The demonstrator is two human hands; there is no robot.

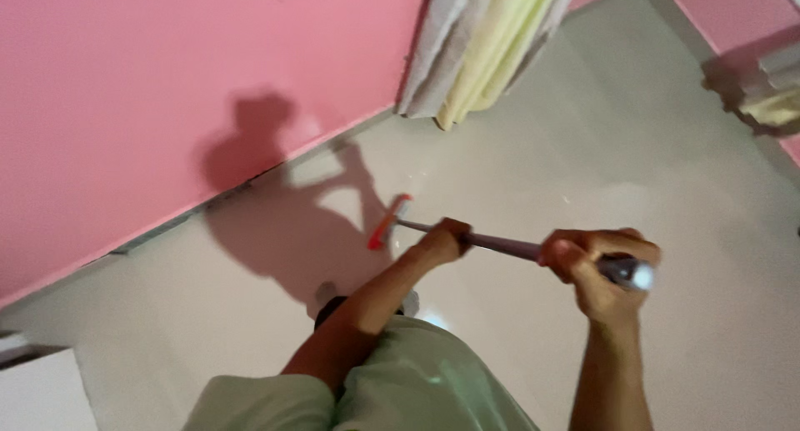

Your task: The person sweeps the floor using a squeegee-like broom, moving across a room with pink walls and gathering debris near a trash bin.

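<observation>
Both hands grip one long-handled floor wiper (467, 238), which reaches from the person's body out to the pale, glossy floor (667, 172) near the foot of the pink wall (167, 81). The left hand (442, 241) sits lower on the shaft, fingers curled tight round it, probably to steer the head and press it down; the right hand (596, 268) is closed in a fist round the upper end, where a pale rounded cap shows just past the knuckles, a hold that would supply the push and pull. Spaced apart like this, the two hands give leverage over a long, thin tool. The wiper has a slim, dull grey metal shaft and a narrow orange-red head (389, 222), set crosswise to the shaft and resting on or just over the floor, slightly blurred, so I cannot tell whether its edge is touching. It lies well out from the wall's base, inside the person's shadow. Bundled cream and pale yellow curtains (492, 39) hang at the far edge of the floor, and a white cabinet corner (42, 389) stands at the near left. The person's light green garment (417, 381) fills the bottom of the view.
</observation>
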